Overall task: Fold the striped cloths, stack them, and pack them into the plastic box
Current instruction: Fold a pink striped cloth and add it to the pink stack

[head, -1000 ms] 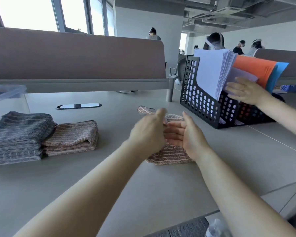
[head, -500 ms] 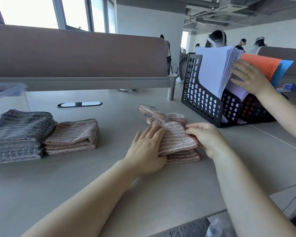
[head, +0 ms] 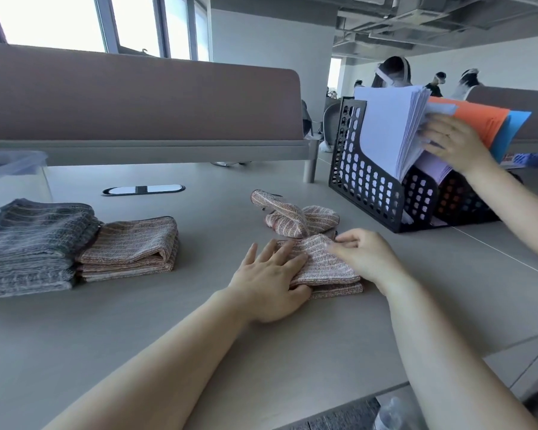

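A pink striped cloth (head: 323, 265) lies partly folded on the desk in front of me, and its loose far end (head: 292, 217) is bunched up behind the fold. My left hand (head: 271, 283) presses flat on the cloth's left side with straight fingers. My right hand (head: 364, 256) pinches the top layer at its far right corner. To the left sit a folded pink striped cloth (head: 131, 246) and a stack of folded grey striped cloths (head: 31, 246), touching each other. The clear plastic box (head: 13, 178) stands behind them at the far left edge.
A black perforated file rack (head: 382, 193) full of paper stands at the right, with another person's hand (head: 457, 144) leafing through the sheets. A brown desk divider (head: 137, 103) runs along the back. A cable port (head: 143, 189) is set into the desk.
My hands came down from above the cloth and folded it over. The left hand now presses flat on it, and the right hand has shifted onto the top layer.
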